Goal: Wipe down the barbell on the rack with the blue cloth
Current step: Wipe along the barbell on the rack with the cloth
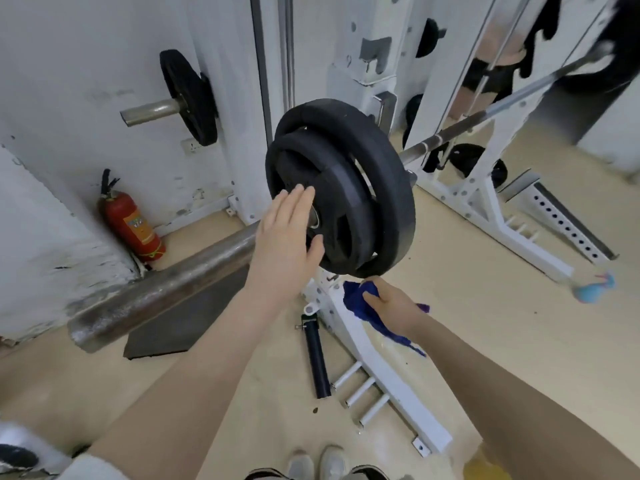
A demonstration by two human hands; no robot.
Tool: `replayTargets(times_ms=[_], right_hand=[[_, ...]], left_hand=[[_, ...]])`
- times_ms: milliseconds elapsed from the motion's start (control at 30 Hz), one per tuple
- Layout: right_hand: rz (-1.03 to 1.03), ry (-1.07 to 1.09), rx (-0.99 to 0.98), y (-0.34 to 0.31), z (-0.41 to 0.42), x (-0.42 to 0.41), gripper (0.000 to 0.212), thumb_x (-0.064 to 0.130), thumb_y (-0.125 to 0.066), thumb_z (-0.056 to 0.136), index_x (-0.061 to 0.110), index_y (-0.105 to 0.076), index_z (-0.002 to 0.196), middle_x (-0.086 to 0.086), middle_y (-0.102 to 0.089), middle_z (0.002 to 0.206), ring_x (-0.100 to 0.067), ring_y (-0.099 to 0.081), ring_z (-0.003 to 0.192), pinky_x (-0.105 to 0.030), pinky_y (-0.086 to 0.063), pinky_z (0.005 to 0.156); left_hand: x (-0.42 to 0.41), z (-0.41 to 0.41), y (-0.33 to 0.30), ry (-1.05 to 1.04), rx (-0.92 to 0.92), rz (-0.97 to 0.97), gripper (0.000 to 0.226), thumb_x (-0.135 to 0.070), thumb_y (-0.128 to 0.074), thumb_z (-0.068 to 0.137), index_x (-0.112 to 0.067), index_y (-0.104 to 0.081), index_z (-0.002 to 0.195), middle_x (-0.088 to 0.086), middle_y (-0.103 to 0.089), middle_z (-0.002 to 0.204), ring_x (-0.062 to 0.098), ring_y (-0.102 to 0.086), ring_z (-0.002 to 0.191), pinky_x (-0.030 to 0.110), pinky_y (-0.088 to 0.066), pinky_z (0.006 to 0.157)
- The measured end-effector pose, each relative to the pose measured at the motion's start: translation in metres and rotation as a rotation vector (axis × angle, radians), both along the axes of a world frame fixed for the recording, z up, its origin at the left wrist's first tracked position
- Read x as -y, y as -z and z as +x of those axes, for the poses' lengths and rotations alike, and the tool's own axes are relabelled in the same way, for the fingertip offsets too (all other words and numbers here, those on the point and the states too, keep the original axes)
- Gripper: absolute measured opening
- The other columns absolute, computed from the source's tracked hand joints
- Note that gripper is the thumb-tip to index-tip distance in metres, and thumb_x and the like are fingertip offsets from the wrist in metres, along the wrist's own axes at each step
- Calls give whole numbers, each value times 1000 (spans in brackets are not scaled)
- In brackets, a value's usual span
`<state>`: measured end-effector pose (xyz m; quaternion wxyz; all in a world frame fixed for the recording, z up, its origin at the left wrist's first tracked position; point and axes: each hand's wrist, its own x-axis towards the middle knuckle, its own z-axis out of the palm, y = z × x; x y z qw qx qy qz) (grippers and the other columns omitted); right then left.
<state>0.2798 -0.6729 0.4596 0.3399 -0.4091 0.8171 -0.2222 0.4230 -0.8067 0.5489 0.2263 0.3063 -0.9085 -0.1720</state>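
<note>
Two black rubber weight plates (pixel 341 188) sit on the near end of the long steel barbell (pixel 162 292), which rests across the white steel rack (pixel 485 209) and runs up to the far right. Left hand (pixel 285 237) is flat against the outer plate face, fingers straight and close together, gripping nothing. Right hand (pixel 389 304) hangs below the plates, fingers clenched round the bunched blue cloth (pixel 360 301).

My read: brace the plates with the left hand, bring the cloth up, wrap it round the bare sleeve and pull along its length, not dab.

In the way: the plates split sleeve from shaft, so each needs its own pass. Underfoot, a dark cylindrical tube (pixel 317 358) lies beside the rack's foot. Red fire extinguisher (pixel 133 226) stands clear by the wall.
</note>
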Motion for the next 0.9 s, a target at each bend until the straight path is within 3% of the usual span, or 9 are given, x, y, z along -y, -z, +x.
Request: replayTargets(times_ms=[100,267,400,500,633,733,833,900], right_hand=[[21,72,15,-8,-15,-8,24,13,-36,98,12,-52,116,-5,-61,108,-21,-52,95,-27,-36,81],[-20,260,-50,-14,-46,-18,26,13,-37,97,10,-53,117,-9,-60,112,-24,-52,95,-30,-40,80],[-377,775,318,-29,-82,-17,21,17,-38,100,9,-52,113,-13,-63,106,-23,-57,84,-32,-47,71],[-605,901,462,-49,-108,2,15,21,-41,100,16,-51,111,-9,-62,110,-25,-58,95,-37,-50,85],[-868,652,246,-83,-132,43,17,14,-43,99,24,-49,111,10,-58,98,-8,-55,90,-23,-45,79],[-853,149,-195,-94,-152,75,32,0,-50,90,15,-54,117,2,-58,112,0,-54,97,-10,-38,84],[-551,-557,-566,-77,-165,109,45,-5,-62,78,3,-57,123,-14,-60,122,-27,-56,114,-28,-40,98],[-451,-794,-751,-59,-170,125,55,-4,-68,71,0,-56,124,-18,-62,117,-33,-60,108,-37,-48,93]], left_hand=[[-6,-26,-9,139,-87,-53,60,-20,-53,90,-13,-26,144,5,-27,152,24,-19,141,33,-13,114],[-9,-55,-11,229,-117,-177,52,-25,-51,86,-11,-42,135,12,-41,144,31,-31,136,47,-29,108],[-1,-63,-21,146,-215,-273,46,-26,-46,83,-12,-52,126,11,-54,129,32,-40,128,51,-34,102],[8,-79,-35,121,-251,-341,42,-25,-47,83,-13,-54,123,11,-54,127,31,-42,124,48,-34,99],[10,-110,-46,0,-143,-400,42,-38,-43,85,-18,-59,118,9,-54,131,32,-41,126,47,-29,101],[10,-130,-56,-184,20,-332,49,-51,-38,83,-22,-62,115,8,-53,134,37,-45,118,49,-37,92],[14,-144,-64,-335,161,-339,53,-54,-38,77,-23,-64,112,9,-56,131,37,-49,111,46,-41,84],[15,-149,-64,-407,210,-343,54,-51,-41,72,-23,-64,111,10,-56,130,36,-51,110,44,-41,83]])
